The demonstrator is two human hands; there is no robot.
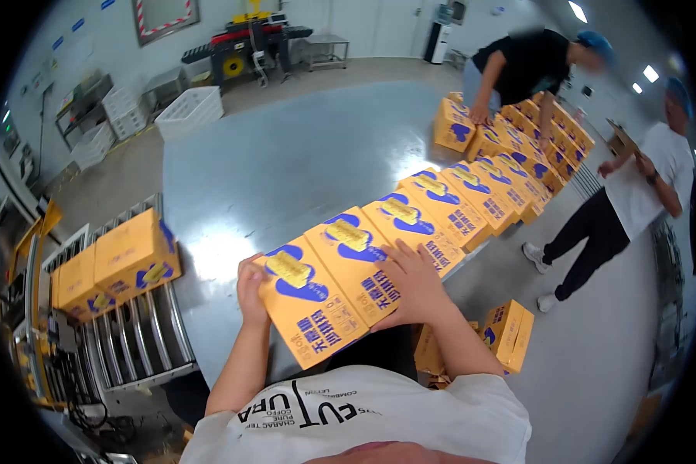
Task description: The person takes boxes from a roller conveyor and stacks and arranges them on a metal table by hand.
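Note:
A row of yellow cartons with blue print runs along the front edge of the metal table. My left hand presses against the left side of the nearest carton, with its fingers bent over the upper corner. Spread over the second carton, near its border with the third, is my right hand; its thumb sits at the carton's front edge. The two hands hold these end cartons from either side. The undersides of the cartons and part of my right palm are hidden.
On the left, more cartons stand on a roller conveyor. Below the table, at right, are further cartons. A co-worker handles stacked cartons at the far end; another person stands right. White crates lie behind.

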